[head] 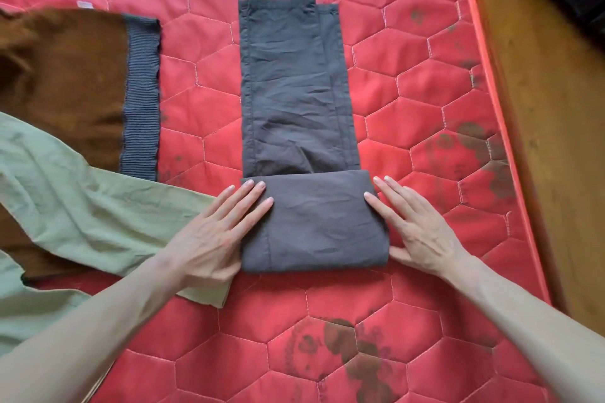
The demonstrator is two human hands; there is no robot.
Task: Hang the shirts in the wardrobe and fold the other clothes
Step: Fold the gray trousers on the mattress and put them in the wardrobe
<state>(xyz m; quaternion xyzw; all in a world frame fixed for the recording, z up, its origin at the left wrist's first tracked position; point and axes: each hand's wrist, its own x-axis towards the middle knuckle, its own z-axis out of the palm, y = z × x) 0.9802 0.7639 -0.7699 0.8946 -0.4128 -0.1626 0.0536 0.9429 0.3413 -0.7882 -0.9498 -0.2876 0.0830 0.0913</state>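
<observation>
1. Grey trousers (296,98) lie lengthwise on the red quilted mattress (425,82), legs stacked one on the other. The near end is folded up into a thick block; the far end is still flat.
2. Left hand (212,232) rests flat, fingers straight and together, its fingertips on the left edge of the folded block. It holds nothing. Its palm lies on the green garment (82,206).
3. Right hand (415,226) is also flat, fingers straight, pressed along the right edge of the block, thumb near the lower right corner. Nothing is gripped.
4. Why so, as I judge it: both hands bracket the fold to square its sides and keep it from springing open before the next turn up the leg.
5. The green garment trails across the mattress from the left. It looks unfolded and could be a shirt for hanging; I cannot tell.
6. Brown knit (65,75) with a grey ribbed hem lies far left, spread flat, apart from the trousers.
7. Containers: none in view. No wardrobe or hanger is visible. A wooden floor (550,141) runs along the mattress's right side.
</observation>
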